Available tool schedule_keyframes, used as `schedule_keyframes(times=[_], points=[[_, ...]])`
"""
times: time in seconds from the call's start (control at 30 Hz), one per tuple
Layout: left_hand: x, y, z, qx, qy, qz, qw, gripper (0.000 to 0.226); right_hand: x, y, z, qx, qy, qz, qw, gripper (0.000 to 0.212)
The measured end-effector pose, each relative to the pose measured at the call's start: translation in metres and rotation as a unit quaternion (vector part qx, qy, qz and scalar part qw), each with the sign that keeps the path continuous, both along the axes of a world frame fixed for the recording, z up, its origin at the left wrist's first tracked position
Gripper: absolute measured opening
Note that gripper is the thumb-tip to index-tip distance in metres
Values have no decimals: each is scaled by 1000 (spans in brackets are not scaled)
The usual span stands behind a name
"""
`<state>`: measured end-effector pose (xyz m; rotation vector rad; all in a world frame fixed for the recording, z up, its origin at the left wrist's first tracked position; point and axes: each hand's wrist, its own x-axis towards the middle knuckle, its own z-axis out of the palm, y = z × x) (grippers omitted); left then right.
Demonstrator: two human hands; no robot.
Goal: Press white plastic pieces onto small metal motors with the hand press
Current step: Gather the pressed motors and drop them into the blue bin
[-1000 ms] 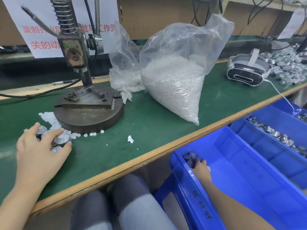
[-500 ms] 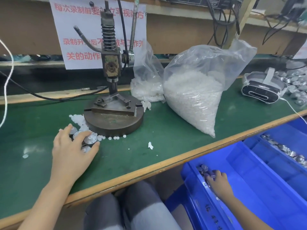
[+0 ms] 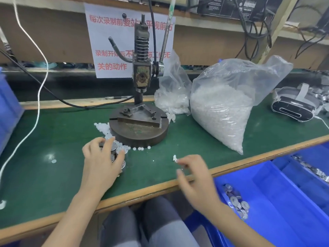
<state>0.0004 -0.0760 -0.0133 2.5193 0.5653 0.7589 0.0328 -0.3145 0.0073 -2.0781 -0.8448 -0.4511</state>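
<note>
the green bench (image 3: 204,139) carries all the work. the large bag (image 3: 222,113) of white plastic pieces lies right of centre. the blue bin (image 3: 284,211) sits below the bench's front edge on the right, with spare motors (image 3: 236,204) heaped in its near corner. the hand press (image 3: 140,81) stands centre-left on its round base (image 3: 138,134). the fixture plate (image 3: 140,116) on the base is bare, so no motor is loaded yet.

the left hand (image 3: 99,164) is cupped over a cluster of small metal motors (image 3: 120,150) just in front of the base, fingers and thumb curled round them. the right hand (image 3: 194,177) is above the bench's front edge with fingers bent. it is motion-blurred, and whether it carries anything cannot be told. loose white pieces (image 3: 104,128) lie scattered against the base's left and front rim.

step in hand, as judged: staging motors for pressing. recommended practice:
- keep the motors in one group beside the base, apart from the loose pieces.
- take one motor only and seat it square on the fixture plate.
- cap it with a single piece.
- withdraw the fingers before pulling the lever (image 3: 165,41).
</note>
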Motion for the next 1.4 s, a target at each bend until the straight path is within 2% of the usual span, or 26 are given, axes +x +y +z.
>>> schedule_keyframes(times=[0.13,0.23,0.33,0.47,0.73,0.93,1.13,1.23,1.4], points=[[0,5,4,-55,-58,10,997,33,-3,82,3,-121,17,132,984,53],[-1,8,6,-104,-96,33,989,32,2,127,-1,-182,24,146,972,69],[-2,15,6,-150,-119,68,979,34,9,153,-6,-228,5,130,965,73],[-1,25,4,-225,-118,104,961,36,13,169,-11,-224,-6,98,970,61],[6,24,5,-179,-45,99,978,35,11,180,-9,-191,-24,57,980,35],[3,27,5,-132,0,67,989,34,5,182,-12,-205,-53,45,976,34],[-8,27,3,-51,55,79,994,19,4,167,-14,-170,-72,41,982,36],[-15,25,6,-27,72,101,992,23,3,163,-11,-184,-68,54,979,37],[-25,24,11,47,102,127,986,30,1,155,-10,-220,-123,9,968,34]])
